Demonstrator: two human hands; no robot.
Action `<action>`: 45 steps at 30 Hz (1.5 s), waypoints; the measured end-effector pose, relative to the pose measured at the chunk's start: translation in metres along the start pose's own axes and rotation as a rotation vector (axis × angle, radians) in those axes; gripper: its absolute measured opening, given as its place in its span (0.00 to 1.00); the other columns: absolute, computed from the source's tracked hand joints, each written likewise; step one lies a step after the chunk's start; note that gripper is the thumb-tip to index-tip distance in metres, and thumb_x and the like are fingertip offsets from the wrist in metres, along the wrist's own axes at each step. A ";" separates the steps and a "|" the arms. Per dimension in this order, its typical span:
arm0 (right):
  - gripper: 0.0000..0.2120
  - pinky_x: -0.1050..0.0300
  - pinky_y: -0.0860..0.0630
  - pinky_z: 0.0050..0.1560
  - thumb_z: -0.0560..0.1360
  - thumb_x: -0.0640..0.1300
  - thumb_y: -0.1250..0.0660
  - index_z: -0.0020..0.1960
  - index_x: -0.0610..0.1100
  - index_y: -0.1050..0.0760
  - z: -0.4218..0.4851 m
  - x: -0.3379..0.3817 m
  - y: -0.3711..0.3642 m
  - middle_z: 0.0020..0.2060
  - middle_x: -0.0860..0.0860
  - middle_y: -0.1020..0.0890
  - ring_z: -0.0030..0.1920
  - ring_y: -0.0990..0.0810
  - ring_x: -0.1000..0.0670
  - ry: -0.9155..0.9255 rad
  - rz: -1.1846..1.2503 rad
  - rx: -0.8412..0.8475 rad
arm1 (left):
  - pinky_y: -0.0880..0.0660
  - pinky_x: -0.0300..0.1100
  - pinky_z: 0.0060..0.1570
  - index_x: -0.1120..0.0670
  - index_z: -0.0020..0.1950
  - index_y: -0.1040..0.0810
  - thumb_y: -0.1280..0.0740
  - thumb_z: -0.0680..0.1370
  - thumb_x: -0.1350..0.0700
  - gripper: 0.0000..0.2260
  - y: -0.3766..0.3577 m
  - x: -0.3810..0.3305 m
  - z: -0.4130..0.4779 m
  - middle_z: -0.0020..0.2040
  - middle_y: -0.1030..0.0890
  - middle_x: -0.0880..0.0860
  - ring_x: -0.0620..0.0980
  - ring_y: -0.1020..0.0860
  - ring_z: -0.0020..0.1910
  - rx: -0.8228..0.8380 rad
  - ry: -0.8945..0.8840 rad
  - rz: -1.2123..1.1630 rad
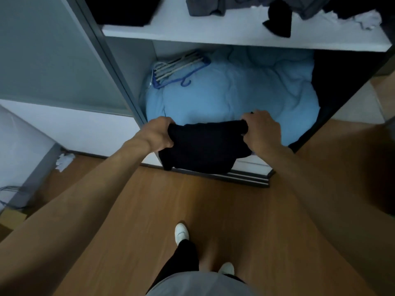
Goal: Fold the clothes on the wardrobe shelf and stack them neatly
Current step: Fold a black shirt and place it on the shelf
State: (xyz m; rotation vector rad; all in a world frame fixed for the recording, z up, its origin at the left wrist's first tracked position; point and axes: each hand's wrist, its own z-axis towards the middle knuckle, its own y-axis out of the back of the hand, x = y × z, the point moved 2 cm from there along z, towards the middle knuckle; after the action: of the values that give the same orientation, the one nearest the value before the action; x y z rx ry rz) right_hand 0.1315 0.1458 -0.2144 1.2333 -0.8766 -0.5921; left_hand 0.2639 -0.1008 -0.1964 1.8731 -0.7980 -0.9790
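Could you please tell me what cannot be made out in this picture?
1. Head view: the black garment, gripped by the left hand and right hand, is too dark and bunched to tell its type.
2. Head view: the crumpled clothes on the white shelf are cut off by the top edge.
3. Head view: the dark mass right of the blue duvet is lost in shadow.

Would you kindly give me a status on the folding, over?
Left hand, right hand both gripping black garment by its upper corners, held in air. Loose clothes lie on white shelf above. Nothing blocking the hands.
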 end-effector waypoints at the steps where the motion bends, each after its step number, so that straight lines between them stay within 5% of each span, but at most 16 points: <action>1: 0.10 0.47 0.24 0.48 0.75 0.39 0.31 0.56 0.44 0.22 0.013 0.003 0.007 0.56 0.43 0.24 0.57 0.25 0.42 0.008 0.020 -0.062 | 0.24 0.45 0.52 0.49 0.57 0.23 0.29 0.71 0.60 0.16 0.015 0.004 0.007 0.55 0.19 0.53 0.55 0.21 0.54 -0.105 -0.011 0.017; 5: 0.06 0.53 0.27 0.44 0.73 0.49 0.32 0.49 0.55 0.25 0.070 0.029 0.045 0.56 0.49 0.23 0.51 0.23 0.50 -0.028 0.266 -0.309 | 0.23 0.51 0.53 0.48 0.53 0.20 0.29 0.70 0.56 0.12 0.088 0.023 0.034 0.49 0.22 0.52 0.56 0.22 0.50 -0.436 -0.065 -0.055; 8: 0.08 0.64 0.26 0.40 0.75 0.47 0.31 0.47 0.56 0.30 0.115 0.062 0.072 0.51 0.50 0.20 0.44 0.21 0.52 -0.076 0.709 -0.391 | 0.21 0.49 0.53 0.49 0.55 0.21 0.32 0.73 0.63 0.14 0.147 0.034 0.055 0.53 0.29 0.49 0.52 0.24 0.50 -0.573 -0.161 -0.353; 11: 0.10 0.57 0.19 0.34 0.80 0.43 0.35 0.49 0.57 0.32 0.158 0.098 0.091 0.53 0.46 0.20 0.42 0.15 0.46 -0.140 1.242 -0.308 | 0.17 0.44 0.36 0.44 0.48 0.21 0.37 0.76 0.70 0.20 0.196 0.038 0.071 0.48 0.22 0.47 0.47 0.20 0.46 -0.514 -0.277 -0.912; 14: 0.13 0.45 0.16 0.44 0.82 0.43 0.38 0.64 0.56 0.31 0.204 0.123 0.104 0.61 0.46 0.21 0.55 0.17 0.41 -0.169 1.641 -0.168 | 0.18 0.42 0.40 0.43 0.47 0.21 0.37 0.76 0.71 0.21 0.230 0.043 0.087 0.48 0.20 0.48 0.44 0.18 0.46 -0.546 -0.347 -1.160; 17: 0.19 0.35 0.19 0.49 0.80 0.43 0.39 0.70 0.45 0.27 0.241 0.142 0.113 0.61 0.42 0.20 0.61 0.22 0.37 -0.222 2.005 -0.043 | 0.18 0.43 0.45 0.48 0.48 0.23 0.34 0.73 0.72 0.17 0.251 0.051 0.104 0.48 0.20 0.50 0.43 0.17 0.45 -0.608 -0.382 -1.202; 21: 0.16 0.31 0.23 0.56 0.70 0.38 0.41 0.48 0.36 0.16 0.288 0.169 0.130 0.50 0.38 0.15 0.56 0.19 0.35 -0.199 2.236 -0.051 | 0.24 0.33 0.51 0.53 0.53 0.23 0.30 0.71 0.69 0.16 0.271 0.063 0.124 0.48 0.19 0.48 0.37 0.21 0.47 -0.740 -0.430 -0.902; 27: 0.07 0.53 0.29 0.62 0.66 0.39 0.45 0.41 0.43 0.29 0.392 0.199 0.148 0.40 0.44 0.25 0.44 0.25 0.45 -0.170 2.353 0.007 | 0.35 0.25 0.55 0.54 0.49 0.30 0.28 0.67 0.68 0.17 0.296 0.066 0.163 0.55 0.23 0.56 0.45 0.26 0.53 -0.968 -0.540 -0.524; 31: 0.05 0.53 0.30 0.49 0.67 0.39 0.47 0.39 0.47 0.33 0.464 0.225 0.151 0.38 0.45 0.30 0.38 0.28 0.45 -0.027 2.362 0.205 | 0.34 0.28 0.50 0.53 0.49 0.32 0.29 0.68 0.65 0.16 0.310 0.065 0.197 0.53 0.27 0.54 0.47 0.28 0.51 -1.042 -0.379 -0.422; 34: 0.14 0.48 0.30 0.67 0.78 0.42 0.51 0.46 0.42 0.27 0.516 0.245 0.148 0.47 0.42 0.23 0.53 0.20 0.40 -0.090 2.354 0.317 | 0.36 0.25 0.46 0.55 0.49 0.31 0.30 0.68 0.65 0.15 0.317 0.064 0.218 0.53 0.28 0.53 0.46 0.29 0.48 -1.097 -0.263 -0.382; 36: 0.16 0.44 0.31 0.69 0.81 0.46 0.52 0.53 0.42 0.26 0.546 0.261 0.145 0.56 0.42 0.22 0.66 0.23 0.40 -0.140 2.355 0.374 | 0.36 0.26 0.44 0.56 0.48 0.31 0.30 0.68 0.65 0.14 0.320 0.062 0.232 0.53 0.28 0.54 0.46 0.29 0.46 -1.153 -0.203 -0.348; 40: 0.21 0.44 0.29 0.68 0.80 0.46 0.52 0.64 0.46 0.25 0.596 0.287 0.127 0.63 0.43 0.22 0.65 0.23 0.40 -0.176 2.279 0.494 | 0.30 0.40 0.45 0.55 0.50 0.31 0.29 0.68 0.65 0.16 0.315 0.063 0.259 0.56 0.29 0.54 0.51 0.28 0.49 -1.283 -0.059 -0.280; 42: 0.23 0.43 0.26 0.64 0.80 0.44 0.53 0.67 0.43 0.25 0.615 0.289 0.107 0.62 0.42 0.21 0.63 0.21 0.39 -0.229 2.095 0.517 | 0.28 0.45 0.47 0.55 0.54 0.31 0.30 0.69 0.63 0.17 0.308 0.066 0.274 0.61 0.30 0.53 0.53 0.28 0.54 -1.164 0.072 -0.266; 45: 0.15 0.51 0.22 0.53 0.81 0.40 0.49 0.52 0.41 0.24 0.644 0.274 0.073 0.49 0.45 0.20 0.53 0.21 0.44 -0.264 1.429 0.371 | 0.28 0.49 0.60 0.53 0.63 0.28 0.34 0.72 0.53 0.20 0.303 0.079 0.292 0.68 0.30 0.52 0.54 0.29 0.64 -0.693 0.288 -0.247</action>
State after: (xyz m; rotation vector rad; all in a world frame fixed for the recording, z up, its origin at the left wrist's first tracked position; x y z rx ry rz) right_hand -0.2560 -0.4084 -0.0206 0.5552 -1.8378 0.6032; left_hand 0.0076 -0.4092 -0.0476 1.4594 -0.0281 -0.9464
